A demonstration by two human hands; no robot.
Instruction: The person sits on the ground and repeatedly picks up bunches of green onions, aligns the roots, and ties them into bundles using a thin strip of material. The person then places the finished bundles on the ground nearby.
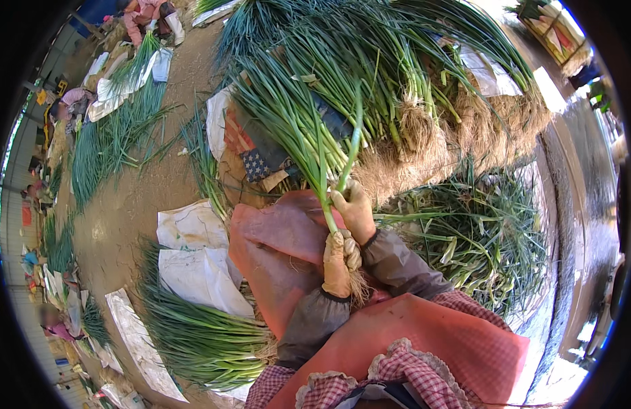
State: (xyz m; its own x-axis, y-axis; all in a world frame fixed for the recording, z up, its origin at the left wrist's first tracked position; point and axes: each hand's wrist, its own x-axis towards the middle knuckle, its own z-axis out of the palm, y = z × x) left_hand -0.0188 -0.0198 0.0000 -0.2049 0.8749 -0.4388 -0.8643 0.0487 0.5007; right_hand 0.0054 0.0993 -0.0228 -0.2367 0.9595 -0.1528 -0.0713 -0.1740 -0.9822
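Observation:
My left hand (338,260), in a soiled light glove, is closed round the base of a green onion stalk (327,207), whose roots (359,286) hang below the fist. Just above it, my right hand (354,207), gloved too, pinches a separate green leaf (354,138) that stands away from the stalk. Both hands are over a red plastic apron (279,240) across my lap. In front lies a large heap of green onions (295,112) with tan roots (423,143) turned towards me.
Loose trimmed leaves (474,240) lie to the right. A bundle of green onions (208,332) and white sheets (198,276) lie at the left. A star-patterned cloth (256,164) is under the heap's edge. Other people, one in pink (141,18), are among more onions along the far left.

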